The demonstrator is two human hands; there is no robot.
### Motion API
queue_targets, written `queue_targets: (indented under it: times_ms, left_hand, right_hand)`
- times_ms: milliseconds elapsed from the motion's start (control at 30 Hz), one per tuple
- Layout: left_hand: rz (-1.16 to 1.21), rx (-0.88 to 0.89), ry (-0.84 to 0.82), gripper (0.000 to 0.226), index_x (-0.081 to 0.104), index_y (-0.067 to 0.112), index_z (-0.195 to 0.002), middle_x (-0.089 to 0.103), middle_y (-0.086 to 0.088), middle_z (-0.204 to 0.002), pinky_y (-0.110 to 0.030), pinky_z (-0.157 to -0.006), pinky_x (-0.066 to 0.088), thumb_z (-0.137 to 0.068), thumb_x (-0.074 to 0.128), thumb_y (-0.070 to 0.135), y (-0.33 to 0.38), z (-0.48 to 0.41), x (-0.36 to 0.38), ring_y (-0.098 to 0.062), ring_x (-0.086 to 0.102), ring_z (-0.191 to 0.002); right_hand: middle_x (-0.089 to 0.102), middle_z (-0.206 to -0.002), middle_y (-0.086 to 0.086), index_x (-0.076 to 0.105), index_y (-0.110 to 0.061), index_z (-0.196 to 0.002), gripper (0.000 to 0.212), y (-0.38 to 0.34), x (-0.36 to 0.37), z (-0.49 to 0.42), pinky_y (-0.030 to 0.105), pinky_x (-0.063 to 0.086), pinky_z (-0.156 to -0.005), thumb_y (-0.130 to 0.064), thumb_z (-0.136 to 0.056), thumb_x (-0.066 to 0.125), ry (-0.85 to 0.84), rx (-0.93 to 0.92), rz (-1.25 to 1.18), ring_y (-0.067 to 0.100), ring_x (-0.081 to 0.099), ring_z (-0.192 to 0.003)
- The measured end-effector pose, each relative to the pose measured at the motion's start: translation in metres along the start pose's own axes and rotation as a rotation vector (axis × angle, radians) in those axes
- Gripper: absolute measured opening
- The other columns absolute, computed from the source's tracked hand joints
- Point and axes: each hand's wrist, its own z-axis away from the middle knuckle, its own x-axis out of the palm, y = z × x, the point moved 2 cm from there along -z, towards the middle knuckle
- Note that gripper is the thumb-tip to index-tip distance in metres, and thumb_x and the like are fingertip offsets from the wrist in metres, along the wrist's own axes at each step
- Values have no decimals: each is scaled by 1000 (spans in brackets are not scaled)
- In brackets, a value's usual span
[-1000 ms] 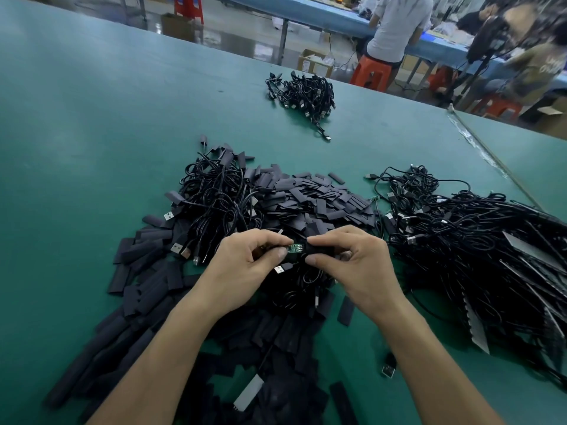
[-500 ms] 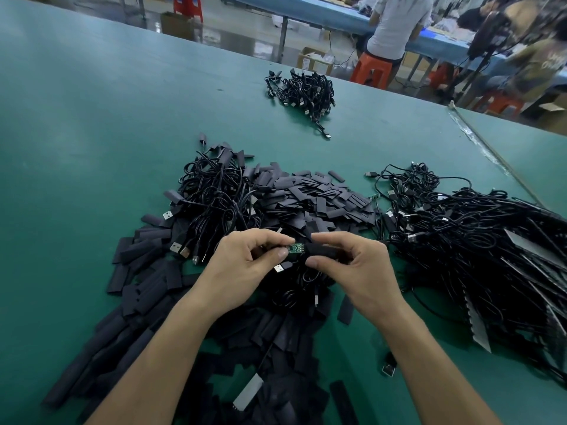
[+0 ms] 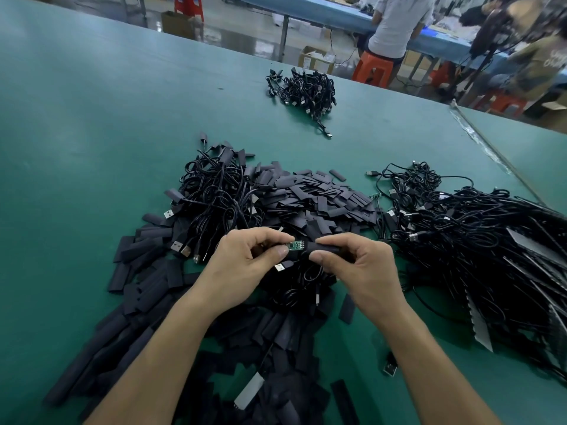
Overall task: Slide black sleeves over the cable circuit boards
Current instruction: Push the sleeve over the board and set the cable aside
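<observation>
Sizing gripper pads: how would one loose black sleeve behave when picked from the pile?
Probably light and floppy: the loose sleeves lie flattened and overlapping. Likely won't roll, being flat. The sleeve pinched by the right hand looks rounder, so it probably squashes easily.

A factory assembly floor, by every sign: a long green-covered surface (image 3: 92, 133) carries bulk stock rather than single pieces; black sleeves (image 3: 319, 197) lie in a great loose heap, tangled black cables (image 3: 475, 240) sprawl beside them, and a smaller bundle (image 3: 306, 90) sits farther off; beyond the far edge a person (image 3: 395, 26) sits on an orange stool (image 3: 372, 69) at a second, blue surface (image 3: 306, 7) (back turned to this camera); cardboard boxes (image 3: 316, 58) stand on the shiny floor (image 3: 245, 29) between.
</observation>
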Motion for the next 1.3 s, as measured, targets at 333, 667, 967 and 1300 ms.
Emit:
queue_targets:
  times_ms: [333,667,967,1300]
  left_hand:
    - [179,-2,-28,20,78,21,-102,76,-9,-92,-18,-75,54,-92,68,7,8,0,1,-22,70,-83]
    - [169,-19,-36,20,78,23,-101,75,-12,-92,-34,-80,55,-93,68,8,12,0,1,-35,67,-88]
    - [164,-36,-72,22,78,24,-95,72,7,-76,-10,-66,46,-92,68,5,12,1,1,1,62,-69]
    - [127,-36,-88,21,78,25,-96,74,-4,-83,-17,-71,50,-93,68,6,13,4,1,-6,63,-73]
  right_hand:
    - [74,-69,6,78,-25,-78,7,2,5,-1,21,56,-60,-23,-71,77,43,55,-330,15,70,-62]
    - [75,-74,4,80,-33,-84,18,-1,3,-3,21,56,-62,-32,-67,81,1,75,-313,12,67,-61]
    - [77,-81,-4,78,-31,-88,24,-3,-3,-4,27,59,-73,-31,-65,83,-19,24,-123,15,73,-75]
    - [75,-81,-11,78,-29,-90,27,-8,-10,-9,18,54,-68,-36,-64,84,-96,-16,29,6,71,-72]
